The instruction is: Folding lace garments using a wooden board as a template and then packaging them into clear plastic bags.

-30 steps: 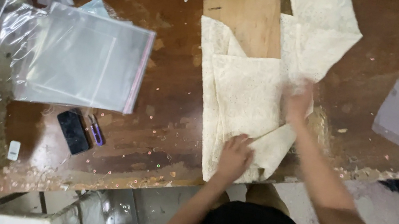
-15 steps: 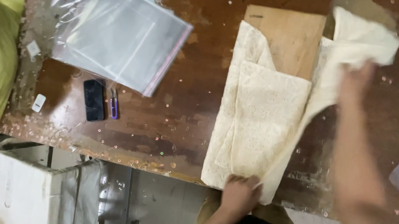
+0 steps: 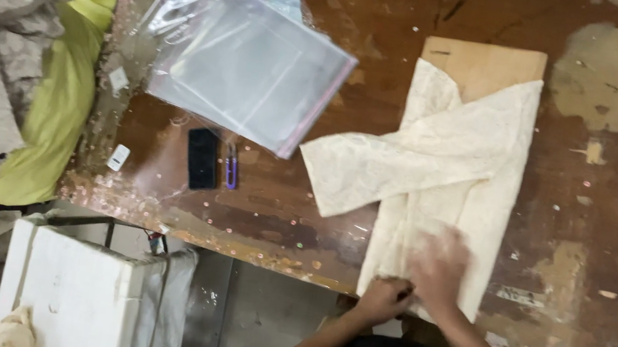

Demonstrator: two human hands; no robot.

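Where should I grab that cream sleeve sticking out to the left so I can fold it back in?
Probably at the free end of the cream sleeve, coming from the left. That end lies flat on the bare wooden table past the garment's body, clear of both hands.

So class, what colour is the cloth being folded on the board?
Cream, with a faint lacy pattern. The cloth shows best in the head view, lying across the board.

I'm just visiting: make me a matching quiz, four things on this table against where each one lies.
Things:
1. cream lace cloth
2. clear plastic zip bag
3. black phone
4. yellow fabric

Places:
a. draped at the table's left end
b. just below the bag
c. under both hands, on the wooden board
d. upper left of the table

Pairs: 1-c, 2-d, 3-b, 4-a
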